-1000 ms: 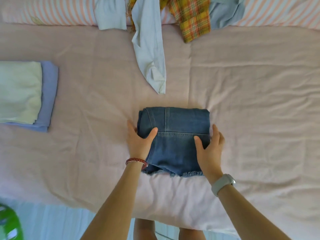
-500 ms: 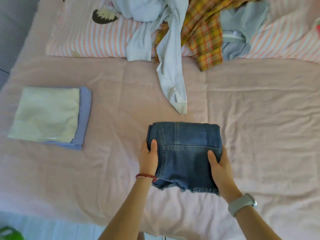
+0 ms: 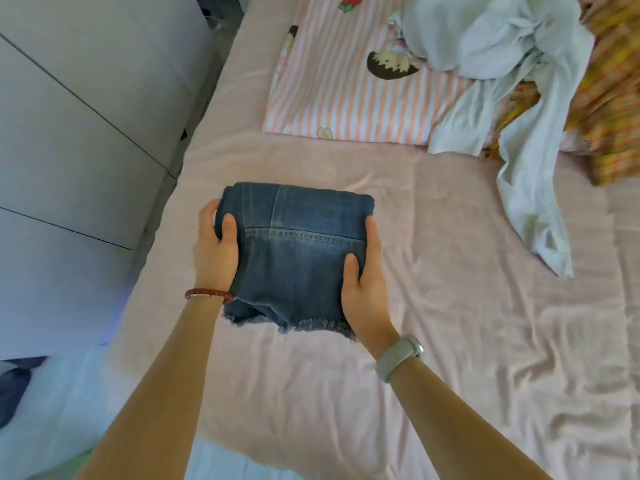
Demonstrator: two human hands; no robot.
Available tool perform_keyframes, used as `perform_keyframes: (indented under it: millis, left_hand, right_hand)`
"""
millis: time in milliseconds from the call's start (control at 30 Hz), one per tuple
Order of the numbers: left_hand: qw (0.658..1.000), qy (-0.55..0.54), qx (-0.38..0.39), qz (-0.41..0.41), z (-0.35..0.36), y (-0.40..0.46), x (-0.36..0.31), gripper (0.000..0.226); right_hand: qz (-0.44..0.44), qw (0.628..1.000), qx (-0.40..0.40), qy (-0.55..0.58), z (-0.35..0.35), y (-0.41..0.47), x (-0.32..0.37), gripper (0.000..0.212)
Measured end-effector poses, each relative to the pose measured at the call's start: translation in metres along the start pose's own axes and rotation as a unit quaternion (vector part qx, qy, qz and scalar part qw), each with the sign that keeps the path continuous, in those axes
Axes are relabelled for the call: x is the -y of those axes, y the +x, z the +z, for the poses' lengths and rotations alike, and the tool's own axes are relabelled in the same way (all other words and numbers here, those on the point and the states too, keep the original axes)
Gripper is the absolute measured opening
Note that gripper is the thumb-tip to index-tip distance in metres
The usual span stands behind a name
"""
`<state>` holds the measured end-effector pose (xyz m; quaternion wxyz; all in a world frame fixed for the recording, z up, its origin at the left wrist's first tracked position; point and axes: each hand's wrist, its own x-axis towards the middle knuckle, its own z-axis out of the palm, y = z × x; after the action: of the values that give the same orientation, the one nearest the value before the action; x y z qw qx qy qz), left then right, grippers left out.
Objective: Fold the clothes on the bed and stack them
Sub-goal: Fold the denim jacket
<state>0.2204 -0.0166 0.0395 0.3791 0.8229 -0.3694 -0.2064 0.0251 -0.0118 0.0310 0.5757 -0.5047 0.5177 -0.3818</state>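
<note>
Bedding in pale pink covered the whole bed (image 3: 450, 341), and the folded denim shorts (image 3: 294, 251) were the landmark for everything else. A moment earlier the shorts lay flat on the sheet under both palms; now they were lifted off it and carried toward the left side of the bed, close to the grey wardrobe (image 3: 76, 140). I judged that the folding of this piece was finished and that only the stacking remained.

Behind the shorts lay the striped pillow (image 3: 346, 91). To the right of them and further back was the heap of unfolded clothes: a pale blue shirt (image 3: 519, 109) with one sleeve hanging toward the shorts, and a yellow plaid garment (image 3: 609, 98).

The left hand (image 3: 214, 251) held the left edge of the shorts and the right hand (image 3: 363, 289) the right edge, each with the thumb on top. The other fingers went under the cloth, so I could only suppose they pinched it from below.

The stack of folded clothes, seen earlier to the left of the shorts, was no longer visible; perhaps it was behind them. The plaid garment was blurred and cut off by the edge.
</note>
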Motion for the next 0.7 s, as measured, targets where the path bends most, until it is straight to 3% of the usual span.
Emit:
perform_keyframes:
  millis: [100, 167, 233, 300, 433, 533, 700]
  left_hand:
    - [0.999, 0.030, 0.031, -0.018, 0.001, 0.037, 0.033, 0.045]
    - [0.994, 0.070, 0.078, -0.035, 0.009, 0.052, 0.061, 0.050]
    - [0.980, 0.168, 0.099, -0.042, 0.018, 0.059, 0.086, 0.054]
    - [0.954, 0.294, 0.062, -0.007, 0.028, 0.054, 0.095, 0.052]
    - [0.903, 0.377, 0.034, 0.203, 0.048, 0.027, 0.097, 0.051]
    - [0.889, 0.395, 0.065, 0.222, 0.057, 0.024, 0.112, 0.055]
    - [0.876, 0.411, 0.116, 0.223, 0.060, 0.028, 0.139, 0.059]
  right_hand:
    - [-0.001, 0.999, -0.004, -0.032, 0.038, 0.030, -0.019, 0.055]
    - [0.044, 0.994, 0.023, -0.102, 0.052, 0.047, -0.045, 0.059]
    - [0.092, 0.957, 0.073, -0.265, 0.059, 0.055, -0.067, 0.064]
    - [0.104, 0.895, 0.068, -0.428, 0.062, 0.054, -0.075, 0.064]
    - [-0.083, 0.830, -0.065, -0.548, 0.064, 0.047, -0.075, 0.057]
    - [-0.145, 0.782, 0.018, -0.606, 0.063, 0.053, -0.088, 0.056]
    - [-0.098, 0.752, 0.091, -0.645, 0.057, 0.065, -0.120, 0.057]
